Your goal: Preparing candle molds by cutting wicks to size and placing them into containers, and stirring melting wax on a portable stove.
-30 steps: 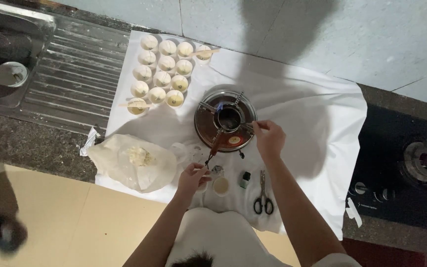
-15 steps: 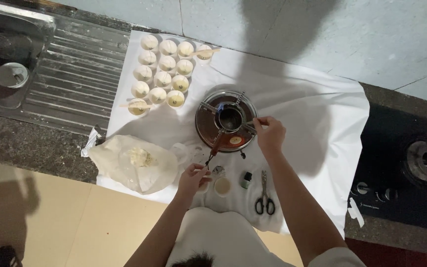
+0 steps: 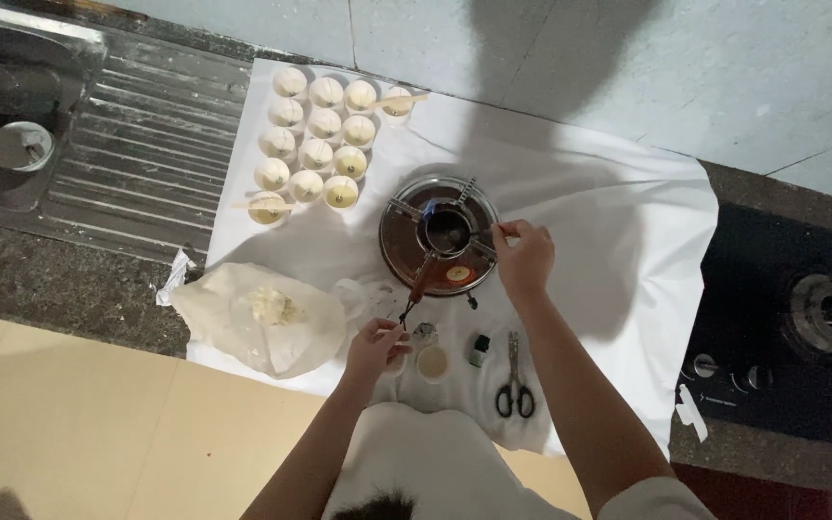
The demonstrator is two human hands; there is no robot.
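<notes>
A small metal melting cup [image 3: 448,231] sat on the wire pot stand of a round portable burner [image 3: 438,234] at the centre of the frame, a blue flame showing at its upper left edge, while the person's right hand [image 3: 524,255] was pinched shut on a thin stick at the cup's right rim. The cup looked light and rigid but hot, its contents likely liquid and easily spilled; its long reddish handle [image 3: 419,281], running down and left from the cup, appeared the safest place to grip. The left hand [image 3: 375,349], lower in the frame, was curled closed around a small cup [image 3: 397,362] at the near edge of a white cloth [image 3: 618,241], with a thin stick across its fingers. Just right of it stood a second small cup [image 3: 430,362], a little dark bottle [image 3: 477,349] and a pair of scissors [image 3: 511,377]. A translucent bag holding pale wax flakes [image 3: 267,316] lay at lower left of the cloth, and rows of filled cream-coloured cups [image 3: 318,144] stood at upper left, two with sticks laid across them. A steel sink with a ribbed drainer [image 3: 137,154] filled the far left, and a black gas hob [image 3: 801,332] the right.
</notes>
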